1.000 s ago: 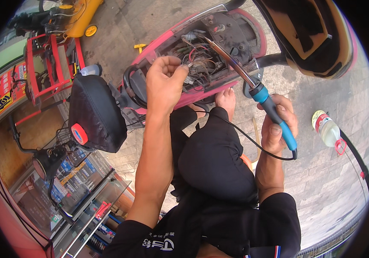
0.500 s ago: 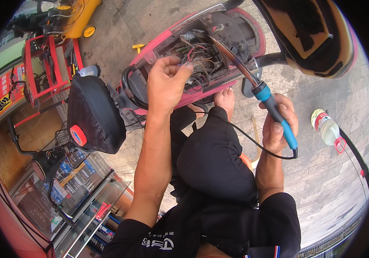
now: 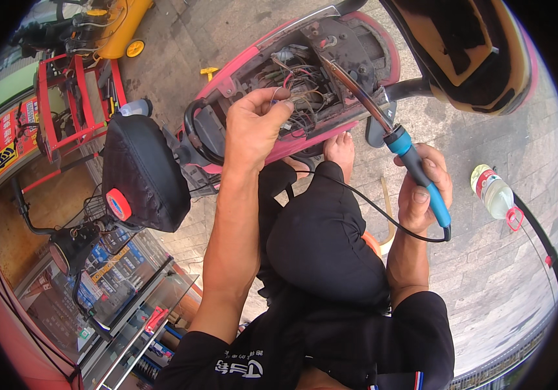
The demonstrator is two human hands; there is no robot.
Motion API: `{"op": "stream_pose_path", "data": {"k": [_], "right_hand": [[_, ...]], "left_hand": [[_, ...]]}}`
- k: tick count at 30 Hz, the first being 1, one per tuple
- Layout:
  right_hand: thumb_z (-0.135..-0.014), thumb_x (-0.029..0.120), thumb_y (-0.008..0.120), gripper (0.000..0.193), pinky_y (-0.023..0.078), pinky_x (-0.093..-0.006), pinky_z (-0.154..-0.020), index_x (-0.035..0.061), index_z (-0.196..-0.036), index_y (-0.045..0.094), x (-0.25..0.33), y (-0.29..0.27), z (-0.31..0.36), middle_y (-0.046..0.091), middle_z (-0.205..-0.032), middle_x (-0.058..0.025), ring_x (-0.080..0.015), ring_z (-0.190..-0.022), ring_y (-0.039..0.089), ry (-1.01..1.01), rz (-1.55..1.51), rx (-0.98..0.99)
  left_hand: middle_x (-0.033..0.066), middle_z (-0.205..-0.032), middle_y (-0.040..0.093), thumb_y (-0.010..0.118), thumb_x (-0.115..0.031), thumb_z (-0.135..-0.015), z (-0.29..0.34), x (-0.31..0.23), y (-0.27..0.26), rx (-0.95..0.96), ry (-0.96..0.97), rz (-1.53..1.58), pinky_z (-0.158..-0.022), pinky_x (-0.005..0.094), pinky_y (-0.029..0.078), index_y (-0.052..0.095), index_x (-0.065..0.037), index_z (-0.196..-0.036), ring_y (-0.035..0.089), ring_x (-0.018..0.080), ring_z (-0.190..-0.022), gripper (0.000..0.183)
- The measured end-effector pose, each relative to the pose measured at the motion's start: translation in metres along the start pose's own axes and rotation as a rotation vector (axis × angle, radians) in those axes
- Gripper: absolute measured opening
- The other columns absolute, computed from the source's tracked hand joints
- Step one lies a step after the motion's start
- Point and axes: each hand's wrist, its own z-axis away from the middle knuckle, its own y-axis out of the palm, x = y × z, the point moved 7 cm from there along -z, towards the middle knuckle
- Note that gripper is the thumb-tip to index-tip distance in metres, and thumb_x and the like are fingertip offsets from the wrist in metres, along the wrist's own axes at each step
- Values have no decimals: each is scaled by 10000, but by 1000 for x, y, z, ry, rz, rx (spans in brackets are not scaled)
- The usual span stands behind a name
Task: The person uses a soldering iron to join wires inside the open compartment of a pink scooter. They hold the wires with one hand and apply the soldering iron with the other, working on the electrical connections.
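In my right hand [image 3: 436, 174] is a soldering iron [image 3: 411, 160] with a blue and dark grey handle. Its long copper-coloured shaft slants up and left, the tip over the opened rear of a pink scooter [image 3: 240, 64]. A black cord runs from the handle's lower end across my knee. The fingers of my left hand [image 3: 253, 127] are pinched together on a thin wire [image 3: 274, 100], mostly hidden by the fingertips. Just beyond that hand, a tangle of wires [image 3: 305, 96] fills the scooter's open compartment. The iron's tip is apart from my left fingers.
A scooter seat [image 3: 506, 97] juts in at upper right. On the paving stand a clear bottle [image 3: 494, 195] and a yellow-handled tool [image 3: 209, 71]. To the left are a black padded cover with a red tape roll [image 3: 118, 205], a red rack [image 3: 84, 97] and a glass case [image 3: 162, 292].
My left hand has shifted very slightly to the right, still pinched. The soldering iron has dipped a little, with the right hand keeping its grip.
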Motion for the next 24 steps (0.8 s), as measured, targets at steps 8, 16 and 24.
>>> {"op": "stream_pose_path", "data": {"k": [8,16,24], "right_hand": [[-972,325,618,415,566,-384,-778,-5,-1220,575,0,0,1,581,-1165,-271,-305,-924,660,8,-35,-11],[-972,319,619,408,564,-382,-770,-7,-1214,576,-1,1,0,594,-1151,-271,-305,-915,662,-7,11,-1],[-968,322,625,405,557,-385,-770,-2,-1207,577,-2,3,2,598,-1147,-270,-297,-887,663,8,8,-3]], "left_hand": [[-24,-735,626,718,-95,-848,-4,1,-2,-6,-19,-24,-561,208,382,685,53,-1043,502,32,-633,247],[24,-818,662,717,-105,-862,-1,1,-7,-69,-56,31,-629,211,437,658,62,-1046,568,67,-719,256],[6,-756,606,690,-150,-873,-3,7,-10,-36,-139,27,-602,239,398,683,38,-902,510,82,-661,190]]}}
